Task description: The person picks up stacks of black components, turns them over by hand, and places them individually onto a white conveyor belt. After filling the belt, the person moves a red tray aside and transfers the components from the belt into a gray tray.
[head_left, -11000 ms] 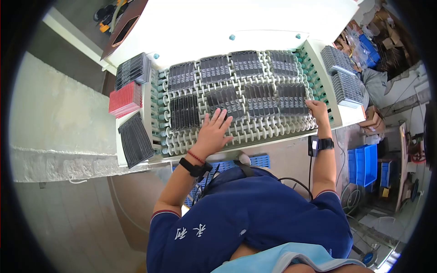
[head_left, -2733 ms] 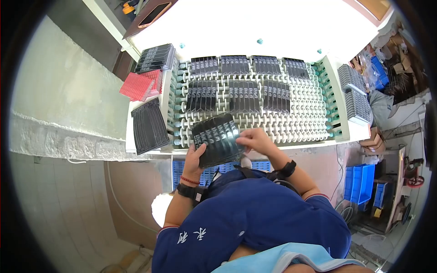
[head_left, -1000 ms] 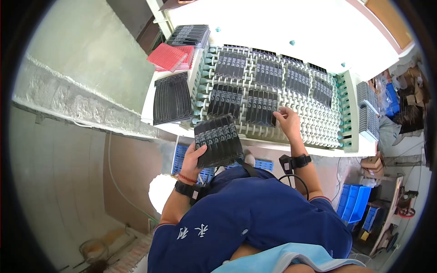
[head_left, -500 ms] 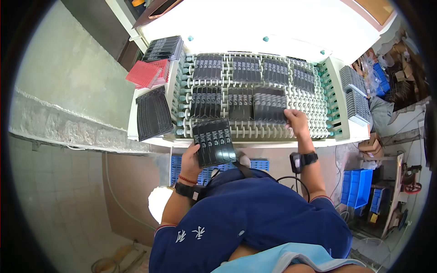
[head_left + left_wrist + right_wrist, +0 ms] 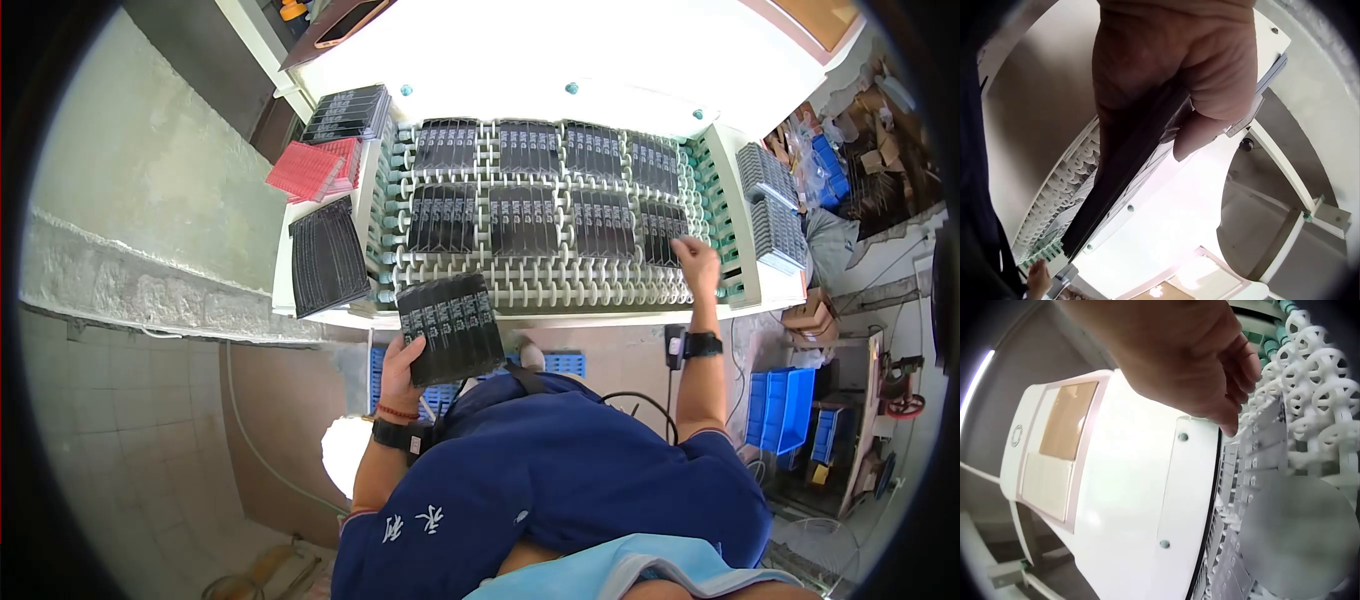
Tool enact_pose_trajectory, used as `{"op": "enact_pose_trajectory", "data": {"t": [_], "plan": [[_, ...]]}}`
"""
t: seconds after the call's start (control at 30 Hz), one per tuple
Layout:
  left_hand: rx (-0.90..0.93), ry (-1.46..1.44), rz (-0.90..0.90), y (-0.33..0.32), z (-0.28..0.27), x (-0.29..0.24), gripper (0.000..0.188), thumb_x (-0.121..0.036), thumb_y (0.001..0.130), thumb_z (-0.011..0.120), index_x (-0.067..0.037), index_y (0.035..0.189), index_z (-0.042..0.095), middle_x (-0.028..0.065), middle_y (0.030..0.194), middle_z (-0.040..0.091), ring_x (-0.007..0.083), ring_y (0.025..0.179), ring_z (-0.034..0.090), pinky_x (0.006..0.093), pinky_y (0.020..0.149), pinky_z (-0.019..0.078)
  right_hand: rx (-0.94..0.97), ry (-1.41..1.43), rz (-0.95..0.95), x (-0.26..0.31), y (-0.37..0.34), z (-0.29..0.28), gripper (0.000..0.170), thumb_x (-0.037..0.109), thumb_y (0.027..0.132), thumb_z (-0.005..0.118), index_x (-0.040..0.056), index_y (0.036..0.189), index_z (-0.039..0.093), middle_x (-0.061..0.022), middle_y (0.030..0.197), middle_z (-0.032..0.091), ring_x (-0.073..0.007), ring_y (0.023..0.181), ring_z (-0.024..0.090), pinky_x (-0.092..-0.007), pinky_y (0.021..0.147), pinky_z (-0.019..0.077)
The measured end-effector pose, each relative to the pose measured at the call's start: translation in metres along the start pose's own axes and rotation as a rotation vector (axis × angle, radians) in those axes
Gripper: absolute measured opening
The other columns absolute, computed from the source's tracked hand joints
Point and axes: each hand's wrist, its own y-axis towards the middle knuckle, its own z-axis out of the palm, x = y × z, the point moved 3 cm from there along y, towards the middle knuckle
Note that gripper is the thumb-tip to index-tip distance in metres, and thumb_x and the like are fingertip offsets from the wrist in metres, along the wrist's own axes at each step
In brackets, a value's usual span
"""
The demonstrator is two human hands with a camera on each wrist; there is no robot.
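The left hand (image 5: pixel 402 372) grips a stack of black printed sheets (image 5: pixel 455 328) before the white roller conveyor (image 5: pixel 560 283); the right hand (image 5: pixel 700 268) is at a front-row sheet (image 5: pixel 661 226) lying there, whether pinching, I cannot tell.

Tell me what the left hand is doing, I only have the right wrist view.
Observer: The left hand grips a stack of black white-lettered panels in front of the person's body.
Operator: Anything red near the machine?
Observer: Yes, a red stack on the left-hand ledge, between two black stacks.
Operator: How many panels in the row nearest the person?
Observer: Four black panels lie side by side on the roller conveyor.
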Motion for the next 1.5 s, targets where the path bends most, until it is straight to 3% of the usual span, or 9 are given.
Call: {"op": "enact_pose_trajectory", "data": {"t": [0.07, 0.17, 0.27, 0.4, 0.6, 0.87, 1.17, 1.3, 1.5], "plan": [[-0.022, 0.062, 0.017, 0.004, -0.001, 0.003, 0.035, -0.007, 0.088, 0.051, 0.004, 0.12, 0.044, 0.016, 0.109, 0.059, 0.026, 0.094, 0.062, 0.0368, 0.081, 0.0531, 0.213, 0.255, -0.1, 0.046, -0.026, 0.034, 0.029, 0.028, 0.078, 0.07, 0.0011, 0.09, 0.07, -0.0078, 0.072, 0.068, -0.0139, 0.061, 0.06, -0.0287, 0.06, 0.0478], [0.001, 0.086, 0.007, 0.012, 0.003, 0.008, 0.034, -0.006, 0.089, 0.05, 0.003, 0.121, 0.044, 0.0155, 0.109, 0.059, 0.0257, 0.093, 0.063, 0.0376, 0.079, 0.0545, 0.793, 0.551, 0.027, 0.116, -0.089, 0.095, 0.035, 0.03, 0.078, 0.072, 0.0027, 0.1, 0.068, -0.0053, 0.078, 0.067, -0.0077, 0.061, 0.06, -0.021, 0.051, 0.0481], [0.022, 0.088, -0.012, 0.012, 0.003, 0.01, 0.033, -0.004, 0.089, 0.051, 0.003, 0.121, 0.045, 0.0144, 0.109, 0.06, 0.0231, 0.093, 0.063, 0.0352, 0.079, 0.0539, 1.19, 0.69, -0.012, 0.172, -0.138, 0.121, 0.023, 0.021, 0.082, 0.068, -0.0011, 0.084, 0.065, -0.0059, 0.065, 0.063, -0.0099, 0.055, 0.061, -0.022, 0.048, 0.0485], [0.025, 0.033, 0.03, 0.0, -0.004, 0.005, 0.035, -0.006, 0.089, 0.051, 0.005, 0.121, 0.045, 0.0147, 0.11, 0.059, 0.0232, 0.096, 0.061, 0.0342, 0.084, 0.0509, 1.139, 0.757, 0.082, 0.158, -0.126, 0.122, 0.022, 0.019, 0.083, 0.066, -0.0018, 0.08, 0.063, -0.0056, 0.062, 0.061, -0.0105, 0.052, 0.06, -0.022, 0.047, 0.0487], [0.097, -0.201, 0.067, -0.04, -0.029, -0.015, 0.046, -0.011, 0.083, 0.051, 0.009, 0.123, 0.042, 0.0201, 0.114, 0.058, 0.0287, 0.103, 0.059, 0.038, 0.09, 0.0466, 0.723, 0.826, 0.274, 0.1, -0.091, 0.119, 0.021, 0.018, 0.085, 0.064, -0.0011, 0.077, 0.062, -0.0037, 0.061, 0.058, -0.0089, 0.05, 0.057, -0.0212, 0.043, 0.0471], [0.085, -0.096, 0.061, -0.053, -0.034, -0.021, 0.043, -0.007, 0.083, 0.052, 0.01, 0.121, 0.043, 0.0197, 0.113, 0.058, 0.0266, 0.1, 0.06, 0.0351, 0.089, 0.0475, 0.954, 0.736, 0.175, 0.204, -0.134, 0.179, 0.021, 0.016, 0.086, 0.061, -0.0034, 0.079, 0.064, -0.0048, 0.06, 0.059, -0.0099, 0.05, 0.058, -0.0227, 0.042, 0.0477], [0.06, 0.003, 0.009, -0.029, -0.041, -0.013, 0.043, -0.008, 0.085, 0.058, 0.005, 0.123, 0.043, 0.0177, 0.114, 0.057, 0.027, 0.099, 0.06, 0.0397, 0.085, 0.0509, 0.73, 0.538, 0.177, 0.132, -0.094, 0.119, 0.021, 0.016, 0.085, 0.063, -0.0046, 0.087, 0.066, -0.0056, 0.063, 0.061, -0.0116, 0.054, 0.06, -0.0248, 0.046, 0.0495], [0.092, -0.002, -0.06, -0.005, -0.027, -0.007, 0.037, -0.007, 0.087, 0.055, 0.003, 0.121, 0.044, 0.0161, 0.113, 0.058, 0.0261, 0.098, 0.061, 0.0393, 0.084, 0.0518, 0.406, 0.149, -0.177, 0.116, -0.096, 0.103, 0.027, 0.022, 0.08, 0.068, -0.0005, 0.096, 0.067, -0.0105, 0.074, 0.067, -0.0152, 0.064, 0.062, -0.0307, 0.06, 0.0491], [0.102, 0.075, -0.096, 0.025, 0.0, 0.005, 0.033, -0.002, 0.089, 0.051, 0.003, 0.121, 0.045, 0.0138, 0.109, 0.06, 0.0211, 0.095, 0.062, 0.0339, 0.083, 0.0522, 0.916, 0.778, 0.136, 0.157, -0.158, 0.112, 0.025, 0.022, 0.081, 0.069, -0.0015, 0.091, 0.066, -0.0055, 0.069, 0.064, -0.0103, 0.06, 0.06, -0.0225, 0.051, 0.0491]]}}
